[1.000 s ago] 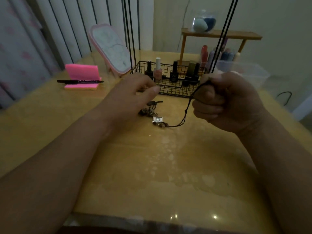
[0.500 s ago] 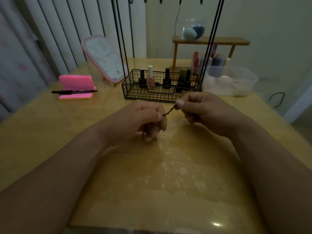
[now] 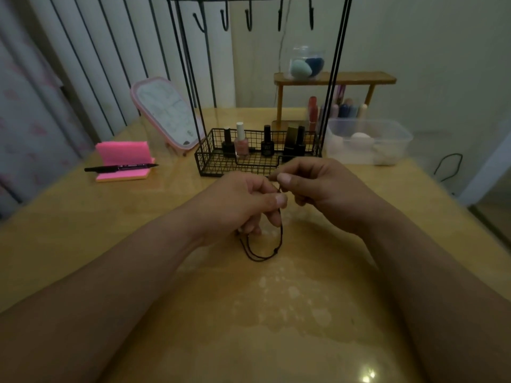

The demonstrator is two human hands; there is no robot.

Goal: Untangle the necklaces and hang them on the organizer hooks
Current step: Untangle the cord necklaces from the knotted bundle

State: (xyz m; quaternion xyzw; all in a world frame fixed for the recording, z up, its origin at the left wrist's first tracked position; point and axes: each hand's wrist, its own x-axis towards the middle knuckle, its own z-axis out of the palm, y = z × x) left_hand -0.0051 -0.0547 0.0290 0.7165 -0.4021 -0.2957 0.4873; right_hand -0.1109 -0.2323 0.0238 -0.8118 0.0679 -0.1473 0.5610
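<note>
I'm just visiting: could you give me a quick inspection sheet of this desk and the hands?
Surface: glossy wooden table, glare spots near the front edge.
Job's things: black cord necklace, loop hanging below the hands; organizer hooks bare.
Clutter: wire basket of nail polish bottles, pink notepad with pen, mirror, plastic tub.
Hands: left hand and right hand both pinch the cord.
Cables: black cable beyond the table's right edge.
Surroundings: white panelling with dark vertical lines, plain wall.

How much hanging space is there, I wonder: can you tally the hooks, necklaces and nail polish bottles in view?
Hooks: 5, all bare
Cord necklace: 1, pinched by left hand and right hand
Nail polish bottles: 5, in the wire basket
Total: 11
</note>
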